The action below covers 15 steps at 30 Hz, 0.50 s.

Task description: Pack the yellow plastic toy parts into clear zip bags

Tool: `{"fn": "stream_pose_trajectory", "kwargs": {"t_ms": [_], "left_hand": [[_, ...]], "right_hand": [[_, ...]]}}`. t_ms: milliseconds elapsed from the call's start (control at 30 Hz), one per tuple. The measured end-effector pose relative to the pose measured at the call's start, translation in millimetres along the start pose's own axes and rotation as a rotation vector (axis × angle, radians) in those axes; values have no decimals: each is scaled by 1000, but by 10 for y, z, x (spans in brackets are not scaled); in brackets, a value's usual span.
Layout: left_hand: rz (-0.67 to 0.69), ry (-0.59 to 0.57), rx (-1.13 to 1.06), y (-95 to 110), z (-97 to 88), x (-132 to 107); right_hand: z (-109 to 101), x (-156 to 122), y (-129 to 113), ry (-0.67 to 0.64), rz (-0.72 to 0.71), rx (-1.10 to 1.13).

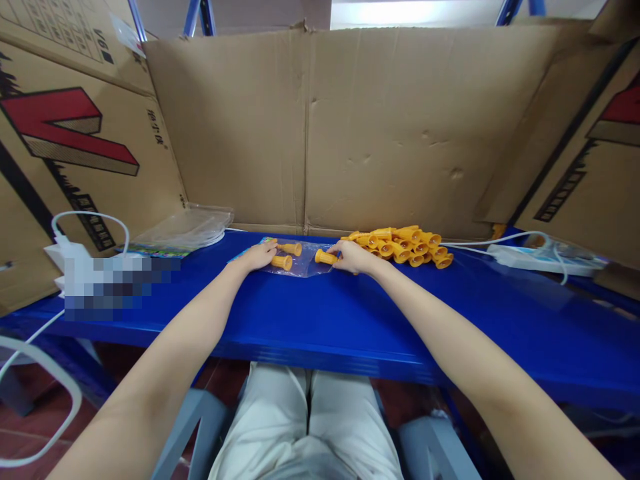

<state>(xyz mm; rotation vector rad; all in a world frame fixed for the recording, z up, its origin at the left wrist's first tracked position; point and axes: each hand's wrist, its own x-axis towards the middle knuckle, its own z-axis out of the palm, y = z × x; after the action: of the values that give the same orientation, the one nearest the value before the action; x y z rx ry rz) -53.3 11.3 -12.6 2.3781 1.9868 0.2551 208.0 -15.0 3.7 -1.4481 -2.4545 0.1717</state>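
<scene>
Surface: one blue table (325, 313), glossy, viewed by me through the head camera. Behind it, one upright cardboard panel (230, 127), creased down the middle. At the left, one printed carton (125, 110) with a red-faced emblem; at the right, another printed carton (565, 153). One white power strip (545, 260) with cable, right side. Below: reddish floor (405, 400), pale trousers (305, 427), grey chair (187, 420).

Containers: one clear plastic bag (303, 268), flat, colored print at its left end. Two yellow pieces (281, 263) lie at it; whether inside or on top, I cannot tell. A stack of clear packaging (195, 221) sits at the table's left rear.

Pieces: the two at the bag lie on their sides, long axes roughly left to right, flared ends to the right. A third, the held yellow piece (325, 256), lies near level at the bag's right end, flared end left. Right hand (353, 257): fingers clamped on its narrow end. Left hand (261, 255): resting on the bag's left end; finger closure I cannot tell. Beyond the right hand, one yellow heap (407, 247), many flared ends facing the near side and right.
</scene>
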Motion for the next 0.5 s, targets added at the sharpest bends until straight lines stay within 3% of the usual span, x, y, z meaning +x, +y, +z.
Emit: {"fn": "stream_pose_trajectory", "kwargs": {"t_ms": [167, 500], "left_hand": [[28, 23, 9, 27, -11, -9], [153, 92, -54, 77, 33, 44]], "right_hand": [[3, -6, -50, 8, -43, -56], [28, 24, -89, 12, 24, -51]]}}
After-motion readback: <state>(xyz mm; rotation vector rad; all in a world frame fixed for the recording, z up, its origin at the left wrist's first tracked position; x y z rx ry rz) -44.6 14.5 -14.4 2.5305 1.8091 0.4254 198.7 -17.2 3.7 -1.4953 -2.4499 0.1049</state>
